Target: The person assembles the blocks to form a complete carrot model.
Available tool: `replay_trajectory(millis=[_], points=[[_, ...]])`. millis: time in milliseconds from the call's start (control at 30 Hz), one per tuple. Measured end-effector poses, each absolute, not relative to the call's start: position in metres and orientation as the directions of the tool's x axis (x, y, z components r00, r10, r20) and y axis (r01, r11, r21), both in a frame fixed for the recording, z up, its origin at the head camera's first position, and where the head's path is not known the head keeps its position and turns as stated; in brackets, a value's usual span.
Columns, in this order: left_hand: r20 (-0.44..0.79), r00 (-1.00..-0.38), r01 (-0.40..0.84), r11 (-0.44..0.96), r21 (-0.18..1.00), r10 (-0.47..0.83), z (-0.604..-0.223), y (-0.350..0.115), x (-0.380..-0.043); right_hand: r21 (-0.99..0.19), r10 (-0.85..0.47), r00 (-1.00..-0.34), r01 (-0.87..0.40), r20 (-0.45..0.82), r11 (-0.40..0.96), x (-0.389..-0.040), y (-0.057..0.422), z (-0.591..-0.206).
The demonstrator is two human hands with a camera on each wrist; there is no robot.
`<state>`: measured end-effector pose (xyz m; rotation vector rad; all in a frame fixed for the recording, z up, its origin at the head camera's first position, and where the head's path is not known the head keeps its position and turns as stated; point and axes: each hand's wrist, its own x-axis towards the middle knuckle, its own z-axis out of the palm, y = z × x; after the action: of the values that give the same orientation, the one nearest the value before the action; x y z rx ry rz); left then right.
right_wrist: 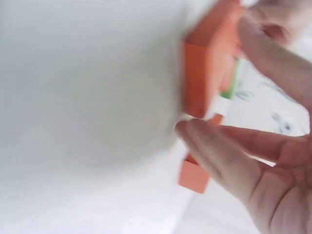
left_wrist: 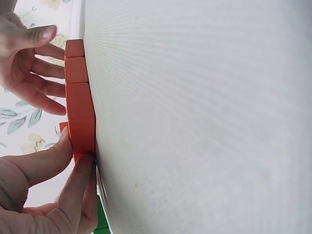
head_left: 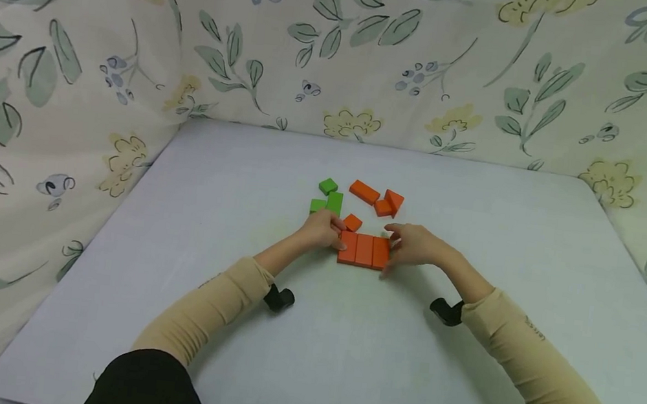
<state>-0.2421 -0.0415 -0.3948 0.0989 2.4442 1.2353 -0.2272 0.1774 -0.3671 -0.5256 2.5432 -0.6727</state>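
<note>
Three orange blocks (head_left: 364, 250) lie side by side in a row on the white table. My left hand (head_left: 322, 230) pinches the left end block (left_wrist: 82, 117) between thumb and fingers, the thumb on its top face. At the other end of the row, my right hand (head_left: 415, 244) is held with thumb and fingers spread and relaxed, close beside the right end block (right_wrist: 195, 78). Whether a right fingertip touches that block, I cannot tell; the right wrist view is blurred. Just behind the row sits a small orange block (head_left: 352, 222), next to the left fingers.
Several green blocks (head_left: 334, 201) lie behind my left hand. Farther back are a long orange block (head_left: 364, 191), a smaller orange one (head_left: 383, 208) and an orange triangular block (head_left: 394, 200). Floral cloth (head_left: 348, 68) hangs beyond the white table's (head_left: 244, 175) far edge.
</note>
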Motion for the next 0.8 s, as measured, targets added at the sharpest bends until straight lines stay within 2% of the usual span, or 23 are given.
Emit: replay_trajectory(millis=[167,300,667,800], points=[[-0.325,-0.92,-0.126,0.619,0.775,0.218,-0.394,-0.041,-0.241,-0.594,-0.392,-0.9,-0.211,-0.193,0.776,-0.237,0.167,-0.359],[-0.324,-0.921,-0.117,0.641,0.759,0.216,-0.393,-0.042,-0.241,-0.594,-0.376,-0.921,-0.246,-0.103,0.766,-0.246,0.145,-0.362],[-0.302,-0.923,-0.087,0.632,0.77,0.24,-0.393,-0.042,-0.242,-0.445,-0.304,-0.939,-0.206,-0.16,0.872,-0.262,0.1,-0.366],[-0.313,-0.923,-0.106,0.632,0.768,0.225,-0.392,-0.045,-0.241,-0.443,-0.308,-0.935,-0.204,-0.176,0.873,-0.264,0.094,-0.368]])
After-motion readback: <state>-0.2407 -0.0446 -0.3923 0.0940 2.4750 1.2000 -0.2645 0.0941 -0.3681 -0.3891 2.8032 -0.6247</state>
